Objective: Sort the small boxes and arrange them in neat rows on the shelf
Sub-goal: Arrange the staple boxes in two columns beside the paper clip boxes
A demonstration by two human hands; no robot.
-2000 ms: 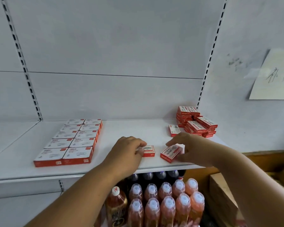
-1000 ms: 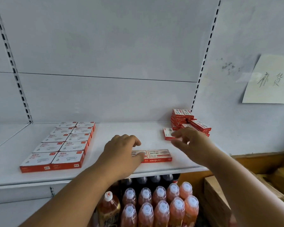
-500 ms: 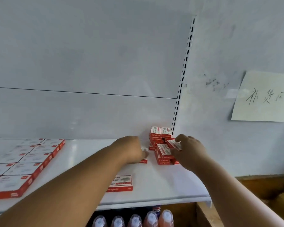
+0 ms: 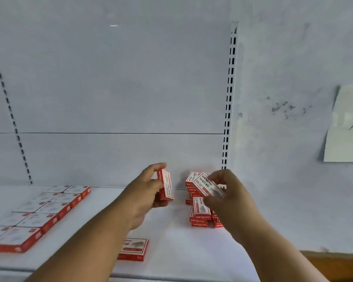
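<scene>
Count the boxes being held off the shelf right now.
2: one box on edge in the left hand, one box tilted in the right hand above the pile. More may hide behind fingers.

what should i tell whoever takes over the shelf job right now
Left hand grips one small box, held on edge above the shelf.
Right hand pinches another box just over the loose pile at the back right.
Done: larger boxes sit in two neat rows on the left; started row of small boxes lies near the front edge.
Left: place both held boxes, then clear the pile into rows.
</scene>
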